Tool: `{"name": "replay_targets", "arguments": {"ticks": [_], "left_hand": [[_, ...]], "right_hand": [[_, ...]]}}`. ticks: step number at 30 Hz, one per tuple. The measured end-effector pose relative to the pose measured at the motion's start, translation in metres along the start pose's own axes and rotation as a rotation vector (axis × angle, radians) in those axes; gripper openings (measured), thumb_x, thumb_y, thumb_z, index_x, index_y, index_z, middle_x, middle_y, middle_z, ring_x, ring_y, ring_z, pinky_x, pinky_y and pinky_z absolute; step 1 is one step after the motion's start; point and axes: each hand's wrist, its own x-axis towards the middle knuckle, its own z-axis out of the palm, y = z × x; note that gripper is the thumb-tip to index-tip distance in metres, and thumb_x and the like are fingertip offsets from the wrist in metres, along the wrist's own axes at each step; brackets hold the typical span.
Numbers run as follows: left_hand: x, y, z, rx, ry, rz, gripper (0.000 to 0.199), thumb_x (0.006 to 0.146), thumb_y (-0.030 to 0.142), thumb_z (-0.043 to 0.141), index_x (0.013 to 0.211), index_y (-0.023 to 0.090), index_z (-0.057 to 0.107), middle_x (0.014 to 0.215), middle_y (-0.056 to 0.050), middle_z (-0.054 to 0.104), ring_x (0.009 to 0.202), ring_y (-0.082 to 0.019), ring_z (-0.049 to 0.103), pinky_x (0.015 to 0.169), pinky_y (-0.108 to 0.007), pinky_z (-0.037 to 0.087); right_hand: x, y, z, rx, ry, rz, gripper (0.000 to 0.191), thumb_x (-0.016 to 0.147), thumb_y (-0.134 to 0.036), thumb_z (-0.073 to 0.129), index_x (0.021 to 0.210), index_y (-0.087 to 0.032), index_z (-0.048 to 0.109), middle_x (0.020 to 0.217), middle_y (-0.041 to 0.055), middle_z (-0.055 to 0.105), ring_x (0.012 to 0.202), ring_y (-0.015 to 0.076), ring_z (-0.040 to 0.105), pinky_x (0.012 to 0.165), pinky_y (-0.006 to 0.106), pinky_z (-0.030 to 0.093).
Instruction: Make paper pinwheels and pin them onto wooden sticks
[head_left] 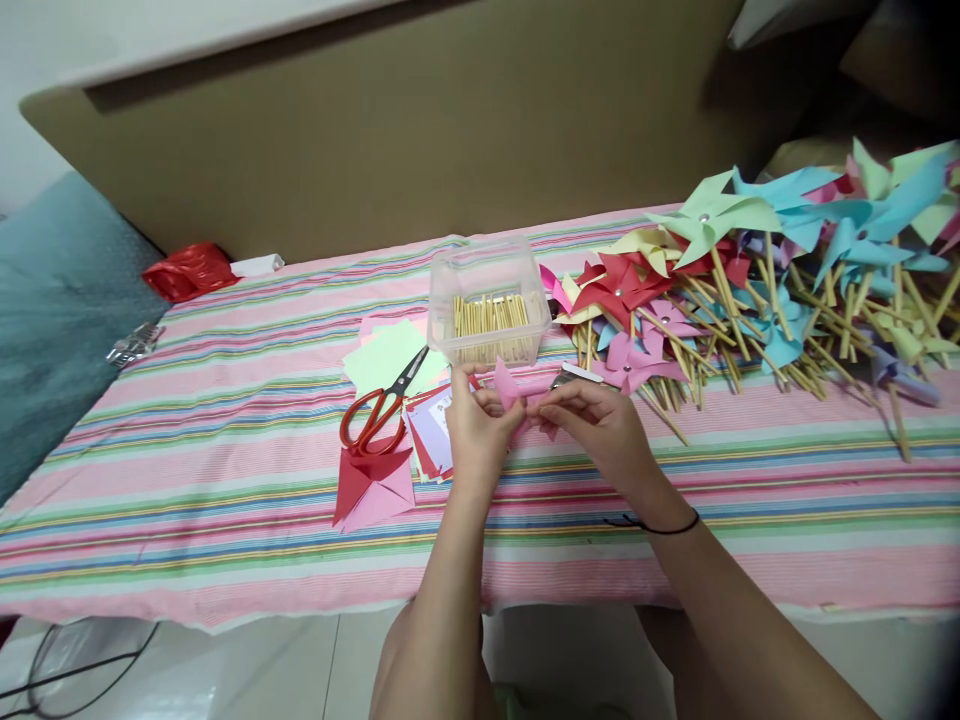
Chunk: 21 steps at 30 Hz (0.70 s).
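Between my two hands is a pink paper pinwheel [513,388], its blades partly folded. My left hand [484,425] pinches it from the left, thumb on the paper. The fingertips of my right hand [592,420] close on its right side; whether they also hold a small pin is too small to tell. Just beyond my hands stands a clear plastic box [487,262] with many short wooden sticks [491,316]. Left of my left hand lie red-handled scissors [382,405] on pale green paper sheets [386,350]. Cut red and pink paper squares [379,485] lie nearer me.
A big heap of finished pinwheels [705,225] on sticks covers the right side of the striped cloth [225,480]. A red plastic bag [189,272] and a small clear packet [135,345] lie far left. A brown board [420,120] rises behind.
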Motion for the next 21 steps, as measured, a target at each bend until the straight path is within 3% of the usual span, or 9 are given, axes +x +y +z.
{"name": "replay_targets", "arguments": {"ticks": [7, 15, 21], "left_hand": [[0.0027, -0.0027, 0.0006, -0.163, -0.084, -0.119, 0.052, 0.059, 0.022, 0.076, 0.094, 0.023, 0.038, 0.049, 0.014, 0.051, 0.039, -0.004, 0.039, 0.044, -0.015, 0.029], [0.0023, -0.0018, 0.0007, -0.214, -0.090, -0.165, 0.053, 0.057, 0.022, 0.076, 0.093, 0.023, 0.038, 0.046, 0.016, 0.046, 0.035, -0.003, 0.036, 0.040, -0.014, 0.023], [0.0029, 0.0000, 0.0003, -0.192, -0.101, -0.181, 0.053, 0.056, 0.021, 0.074, 0.094, 0.023, 0.038, 0.049, 0.013, 0.053, 0.037, -0.005, 0.045, 0.042, -0.014, 0.031]], "right_hand": [[-0.0027, 0.0056, 0.0051, -0.072, 0.168, -0.015, 0.016, 0.081, -0.034, 0.071, 0.081, -0.019, 0.065, 0.077, 0.0039, 0.075, 0.076, 0.0180, 0.073, 0.072, 0.030, 0.060], [-0.0060, 0.0077, 0.0047, -0.222, 0.144, -0.090, 0.012, 0.085, -0.032, 0.067, 0.084, -0.020, 0.066, 0.082, 0.0053, 0.076, 0.083, 0.0209, 0.074, 0.078, 0.032, 0.059], [-0.0056, 0.0076, 0.0043, -0.226, 0.142, -0.083, 0.012, 0.085, -0.032, 0.067, 0.085, -0.020, 0.066, 0.083, 0.0052, 0.076, 0.084, 0.0216, 0.074, 0.078, 0.033, 0.059]]}}
